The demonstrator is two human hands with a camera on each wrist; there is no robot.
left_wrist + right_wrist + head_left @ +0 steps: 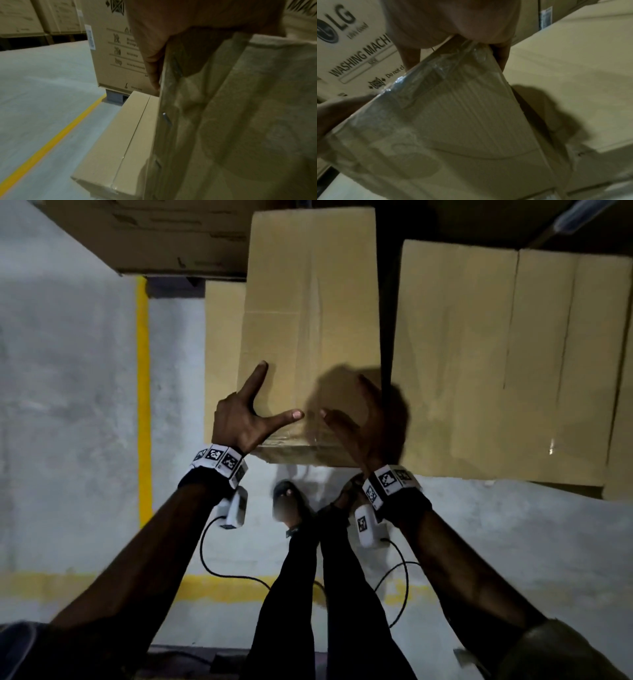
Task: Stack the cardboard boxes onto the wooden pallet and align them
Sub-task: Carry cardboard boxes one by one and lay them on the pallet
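Here the top box (310, 330) sits on a lower box (222, 354), offset to the right of it, with both hands at its near end: the left hand (246, 419) spread with finger and thumb flat on top, the right hand (356, 422) spread over the right near corner. Push evenly with flat palms, probably leftward, until the edges line up. No pallet shows.
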